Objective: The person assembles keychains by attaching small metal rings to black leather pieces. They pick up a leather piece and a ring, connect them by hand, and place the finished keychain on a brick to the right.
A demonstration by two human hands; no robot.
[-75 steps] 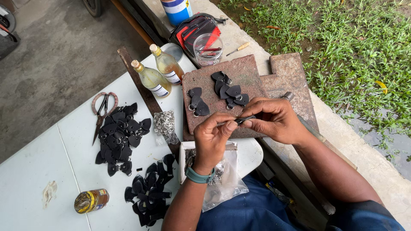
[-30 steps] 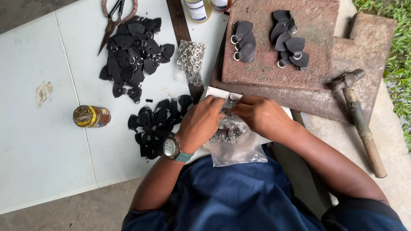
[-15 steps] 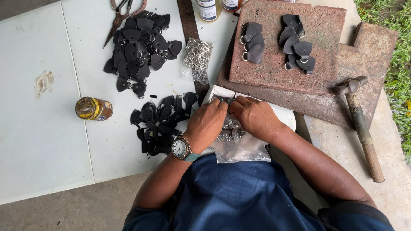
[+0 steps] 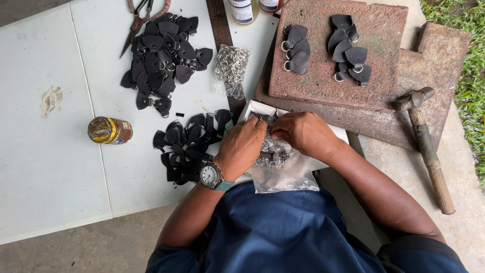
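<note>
My left hand (image 4: pixel 242 146) and my right hand (image 4: pixel 303 132) meet fingertip to fingertip over a clear plastic bag (image 4: pixel 283 169) of small metal parts that lies on a white box (image 4: pixel 255 108). The fingers pinch something small between them; what it is stays hidden. A wristwatch sits on my left wrist. Just left of my left hand lies a pile of black leather pieces (image 4: pixel 189 144). A larger pile of the same black pieces (image 4: pixel 161 60) lies farther up the white table (image 4: pixel 50 167).
A reddish stone slab (image 4: pixel 323 86) carries two small groups of black pieces with rings (image 4: pixel 348 50). A hammer (image 4: pixel 424 146) lies at the right. A heap of metal rings (image 4: pixel 231 68), scissors (image 4: pixel 139 20), a small tin (image 4: pixel 110 130) and bottles at the top edge also show.
Earlier my hands worked raised in front of the slab; the view then tipped downward and my hands came down onto the plastic bag, staying there over the last second.
</note>
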